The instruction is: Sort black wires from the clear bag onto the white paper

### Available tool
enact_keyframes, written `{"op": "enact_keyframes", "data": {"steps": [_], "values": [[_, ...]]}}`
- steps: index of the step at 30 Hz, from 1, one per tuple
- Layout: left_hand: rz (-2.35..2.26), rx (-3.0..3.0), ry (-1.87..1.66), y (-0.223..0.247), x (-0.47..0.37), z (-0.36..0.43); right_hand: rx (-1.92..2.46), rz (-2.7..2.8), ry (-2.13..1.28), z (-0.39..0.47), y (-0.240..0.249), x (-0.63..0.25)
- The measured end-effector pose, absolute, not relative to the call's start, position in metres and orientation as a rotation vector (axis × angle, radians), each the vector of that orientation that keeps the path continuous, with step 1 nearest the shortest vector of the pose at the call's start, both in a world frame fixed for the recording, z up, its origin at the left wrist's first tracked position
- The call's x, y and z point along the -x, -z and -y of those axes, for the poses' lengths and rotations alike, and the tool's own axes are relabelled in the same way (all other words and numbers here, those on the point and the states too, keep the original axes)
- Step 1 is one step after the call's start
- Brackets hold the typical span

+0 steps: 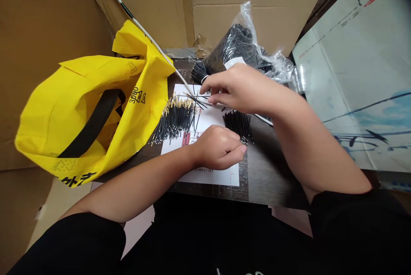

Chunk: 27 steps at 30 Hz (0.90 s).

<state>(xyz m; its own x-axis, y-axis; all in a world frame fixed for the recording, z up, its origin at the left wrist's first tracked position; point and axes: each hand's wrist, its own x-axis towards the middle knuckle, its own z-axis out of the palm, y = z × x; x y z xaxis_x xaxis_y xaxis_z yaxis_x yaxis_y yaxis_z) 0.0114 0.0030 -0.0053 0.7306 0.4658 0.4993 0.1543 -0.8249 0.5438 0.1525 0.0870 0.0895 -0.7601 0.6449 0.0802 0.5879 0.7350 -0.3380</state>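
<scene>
My left hand (220,147) is closed in a fist low over a printed white sheet (208,176); whatever its curled fingers hold is hidden. Above and to the right of it, my right hand (236,89) reaches in with its fingers bent, and a gap shows between index finger and thumb. Its fingertips are over a few loose black wires (201,103) that lie across a white cable (183,79). Left of them spreads a pile of short black wires with gold-coloured tips (176,116). A smaller bundle of black wires (237,124) lies just beyond my left fist.
A yellow bag (80,78) with a black handle stands open on the left. Behind my right hand rests a clear plastic bag (239,39) full of black wires, with a tied bundle (199,72) beside it. Cardboard (221,14) walls the back; a pale printed box (356,78) stands right.
</scene>
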Motion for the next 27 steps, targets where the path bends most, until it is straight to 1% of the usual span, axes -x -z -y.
{"op": "enact_keyframes", "data": {"steps": [4,7,12,14,17,21,27], "values": [[-0.616,-2.428,-1.028,0.004,-0.010,-0.005,1.159,2.714,-0.396,-0.083,-0.113,-0.181],[-0.716,-2.434,-1.149,0.001,-0.011,-0.006,1.318,2.756,-0.343,-0.083,-0.118,-0.193],[-1.067,-2.268,-1.474,0.000,-0.012,-0.014,1.429,2.877,-0.477,-0.083,-0.112,-0.197],[-1.178,-2.178,-1.533,0.001,-0.012,-0.017,1.436,2.892,-0.530,-0.082,-0.111,-0.196],[-1.213,-2.076,-1.379,0.003,-0.013,-0.020,1.415,2.875,-0.573,-0.081,-0.111,-0.194],[-1.103,-1.929,-1.134,0.005,-0.014,-0.018,1.340,2.843,-0.661,-0.083,-0.110,-0.194],[-1.094,-1.841,-1.131,0.005,-0.013,-0.016,1.320,2.795,-0.743,-0.086,-0.113,-0.202]]}}
